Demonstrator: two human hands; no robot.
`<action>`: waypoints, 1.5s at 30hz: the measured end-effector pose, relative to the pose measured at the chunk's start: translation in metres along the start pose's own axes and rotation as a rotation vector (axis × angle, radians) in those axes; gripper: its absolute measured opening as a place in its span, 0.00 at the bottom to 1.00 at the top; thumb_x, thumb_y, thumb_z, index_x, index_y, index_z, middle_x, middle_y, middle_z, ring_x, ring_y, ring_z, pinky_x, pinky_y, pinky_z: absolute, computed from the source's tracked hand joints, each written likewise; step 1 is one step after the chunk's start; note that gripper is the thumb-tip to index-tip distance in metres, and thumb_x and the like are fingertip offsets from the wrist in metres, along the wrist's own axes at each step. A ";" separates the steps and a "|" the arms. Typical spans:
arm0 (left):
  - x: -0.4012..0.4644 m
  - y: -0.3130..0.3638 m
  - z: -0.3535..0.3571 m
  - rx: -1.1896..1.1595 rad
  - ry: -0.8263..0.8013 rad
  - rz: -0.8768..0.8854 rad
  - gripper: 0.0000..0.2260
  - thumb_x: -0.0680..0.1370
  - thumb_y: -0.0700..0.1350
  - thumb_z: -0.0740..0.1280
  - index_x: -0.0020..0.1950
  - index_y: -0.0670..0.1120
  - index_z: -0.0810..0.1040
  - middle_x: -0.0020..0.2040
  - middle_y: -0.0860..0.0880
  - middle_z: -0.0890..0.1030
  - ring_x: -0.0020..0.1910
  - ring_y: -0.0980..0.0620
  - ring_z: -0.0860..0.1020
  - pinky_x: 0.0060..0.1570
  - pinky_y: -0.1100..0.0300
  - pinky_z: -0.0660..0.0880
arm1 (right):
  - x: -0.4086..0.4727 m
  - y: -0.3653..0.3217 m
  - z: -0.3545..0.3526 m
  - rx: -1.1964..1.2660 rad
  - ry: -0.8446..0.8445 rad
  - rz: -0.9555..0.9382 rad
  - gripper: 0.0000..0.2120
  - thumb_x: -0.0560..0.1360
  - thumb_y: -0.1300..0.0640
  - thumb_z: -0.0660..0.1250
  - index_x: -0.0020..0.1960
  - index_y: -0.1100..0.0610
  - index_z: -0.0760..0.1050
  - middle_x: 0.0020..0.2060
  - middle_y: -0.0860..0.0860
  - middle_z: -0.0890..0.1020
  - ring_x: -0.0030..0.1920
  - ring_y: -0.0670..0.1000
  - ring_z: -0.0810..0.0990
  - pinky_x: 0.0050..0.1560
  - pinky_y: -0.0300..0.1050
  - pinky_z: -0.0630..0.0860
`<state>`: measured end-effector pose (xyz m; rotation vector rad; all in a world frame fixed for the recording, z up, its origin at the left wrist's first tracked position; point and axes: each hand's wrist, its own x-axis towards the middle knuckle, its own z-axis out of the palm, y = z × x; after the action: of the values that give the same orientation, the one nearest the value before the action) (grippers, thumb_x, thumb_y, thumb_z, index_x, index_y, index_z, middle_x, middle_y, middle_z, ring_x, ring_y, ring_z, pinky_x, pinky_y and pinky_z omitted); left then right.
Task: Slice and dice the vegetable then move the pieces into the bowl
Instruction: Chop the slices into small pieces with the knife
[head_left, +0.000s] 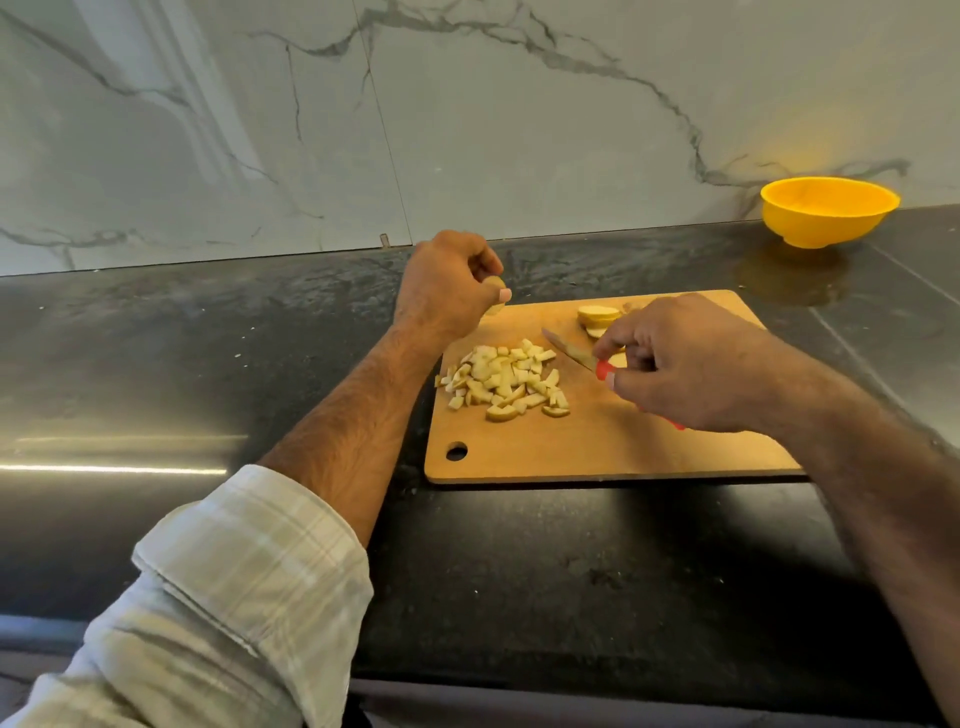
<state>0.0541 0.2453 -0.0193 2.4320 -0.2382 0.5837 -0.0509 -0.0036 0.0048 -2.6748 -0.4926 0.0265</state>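
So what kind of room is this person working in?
Most likely a home kitchen: a dark stone countertop against a marble-patterned wall, with a wooden cutting board of diced vegetable pieces on it.

A dark polished stone counter (208, 364) is stretching across the lower half of the frame, catching streaks of light at the left. Behind it, a white marble wall (467, 114) with grey veins is filling the upper half.
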 end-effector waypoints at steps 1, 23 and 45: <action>0.000 0.000 -0.001 -0.024 0.010 -0.001 0.09 0.72 0.47 0.82 0.49 0.50 0.86 0.42 0.56 0.83 0.43 0.59 0.81 0.44 0.64 0.80 | 0.001 -0.001 0.003 -0.018 -0.006 -0.007 0.13 0.80 0.51 0.71 0.63 0.46 0.83 0.30 0.42 0.82 0.36 0.46 0.82 0.39 0.44 0.79; -0.013 0.031 0.013 -0.212 -0.274 0.194 0.06 0.77 0.40 0.77 0.53 0.49 0.87 0.47 0.55 0.86 0.48 0.61 0.83 0.49 0.69 0.78 | 0.003 -0.002 0.001 0.072 0.224 0.157 0.14 0.78 0.52 0.72 0.63 0.50 0.83 0.45 0.48 0.85 0.46 0.49 0.83 0.50 0.51 0.84; -0.013 0.039 0.008 0.167 -0.504 0.141 0.09 0.78 0.49 0.77 0.57 0.50 0.87 0.55 0.55 0.84 0.52 0.59 0.79 0.55 0.57 0.79 | 0.001 -0.021 0.011 -0.129 -0.023 0.208 0.23 0.81 0.48 0.66 0.75 0.49 0.71 0.61 0.49 0.79 0.56 0.50 0.76 0.54 0.47 0.78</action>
<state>0.0337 0.2097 -0.0098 2.7069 -0.5915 0.0356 -0.0580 0.0189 0.0032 -2.8449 -0.2279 0.0895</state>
